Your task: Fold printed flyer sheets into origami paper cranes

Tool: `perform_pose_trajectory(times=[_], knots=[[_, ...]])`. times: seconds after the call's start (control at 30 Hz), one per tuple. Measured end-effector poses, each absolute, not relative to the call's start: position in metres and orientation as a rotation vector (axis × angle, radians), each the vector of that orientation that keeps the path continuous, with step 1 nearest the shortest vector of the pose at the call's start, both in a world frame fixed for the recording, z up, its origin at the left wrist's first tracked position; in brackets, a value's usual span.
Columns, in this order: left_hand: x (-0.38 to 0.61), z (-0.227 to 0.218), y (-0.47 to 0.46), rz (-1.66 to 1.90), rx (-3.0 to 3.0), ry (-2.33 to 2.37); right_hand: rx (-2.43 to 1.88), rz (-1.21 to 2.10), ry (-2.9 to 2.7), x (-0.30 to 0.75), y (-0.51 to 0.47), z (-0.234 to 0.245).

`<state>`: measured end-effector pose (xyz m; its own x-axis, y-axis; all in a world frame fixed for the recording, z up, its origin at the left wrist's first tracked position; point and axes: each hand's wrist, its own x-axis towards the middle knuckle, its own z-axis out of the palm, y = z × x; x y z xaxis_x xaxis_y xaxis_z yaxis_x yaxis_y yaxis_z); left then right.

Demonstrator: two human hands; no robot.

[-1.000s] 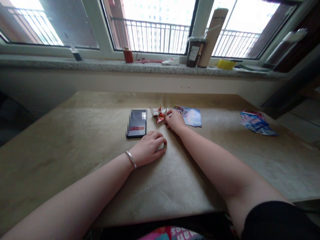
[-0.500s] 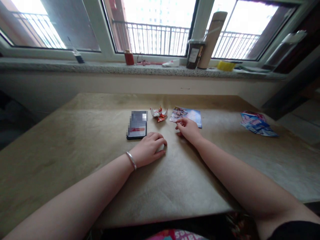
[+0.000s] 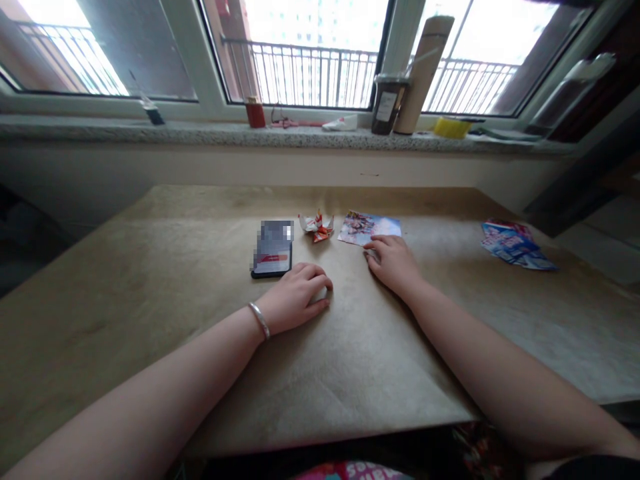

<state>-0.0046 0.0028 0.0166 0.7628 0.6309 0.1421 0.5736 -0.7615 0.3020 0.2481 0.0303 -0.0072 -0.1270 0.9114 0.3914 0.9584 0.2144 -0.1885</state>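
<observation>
My left hand, with a bangle at its wrist, rests on the table with slightly bent fingers and a gap under the thumb. Just beyond it lies a phone, its screen partly pixelated. My right hand is palm down by the lower edge of a printed picture sheet, its fingers loosely bent and partly over that edge. No object shows in either hand. Between phone and sheet sits a red and white folded paper piece with upturned points.
A fanned stack of blue and pink packets lies on the right of the table. On the stone windowsill stand a red jar, a dark lidded container, a tall cardboard tube and a yellow roll.
My right hand has moved right and slightly toward me, off the left part of the picture sheet. My left hand stays put; the view has shifted slightly.
</observation>
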Motion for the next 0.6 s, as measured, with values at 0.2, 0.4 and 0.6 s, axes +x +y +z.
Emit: perform_pose_trajectory(times=[0.2,0.4,0.6], knots=[[-0.005,0.015,0.003,0.342,2.726,0.934,-1.876,-0.158,-2.162,0.252,0.032,-0.005],[-0.005,0.012,0.004,0.356,2.729,0.919,-1.919,-0.289,-2.172,0.253,0.025,0.006],[-0.005,0.013,0.003,0.364,2.724,0.915,-1.777,-0.222,-2.253,0.256,0.024,0.005]])
